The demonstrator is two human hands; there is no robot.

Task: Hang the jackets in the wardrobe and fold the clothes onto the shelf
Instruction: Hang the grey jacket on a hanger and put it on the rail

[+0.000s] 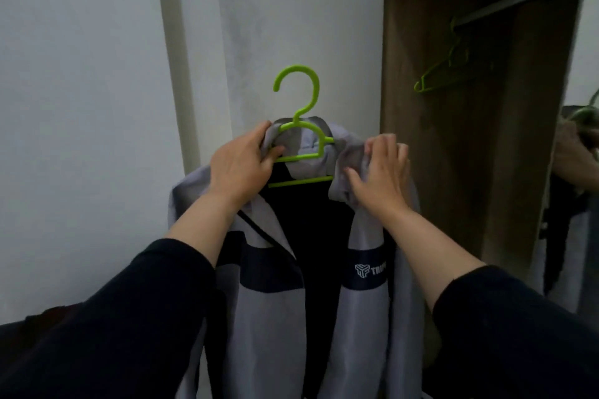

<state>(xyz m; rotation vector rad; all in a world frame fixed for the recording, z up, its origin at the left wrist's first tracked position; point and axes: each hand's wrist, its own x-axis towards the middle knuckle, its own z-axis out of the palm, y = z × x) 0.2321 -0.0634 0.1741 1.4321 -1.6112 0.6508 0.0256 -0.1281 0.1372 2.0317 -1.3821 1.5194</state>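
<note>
Jacket (275, 301): draped on green hanger (299, 126), collar being seated.
Left hand (241, 165): pinching hanger and collar, steadying.
Right hand (379, 172): gripping right shoulder cloth.

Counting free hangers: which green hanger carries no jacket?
The green hanger on the wardrobe rail is bare. The other green hanger, held up by both hands, already has the grey jacket on it.

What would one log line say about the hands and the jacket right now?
left hand: grips jacket collar | right hand: holds other shoulder | green hanger: inside jacket | rail: not yet reached
</note>
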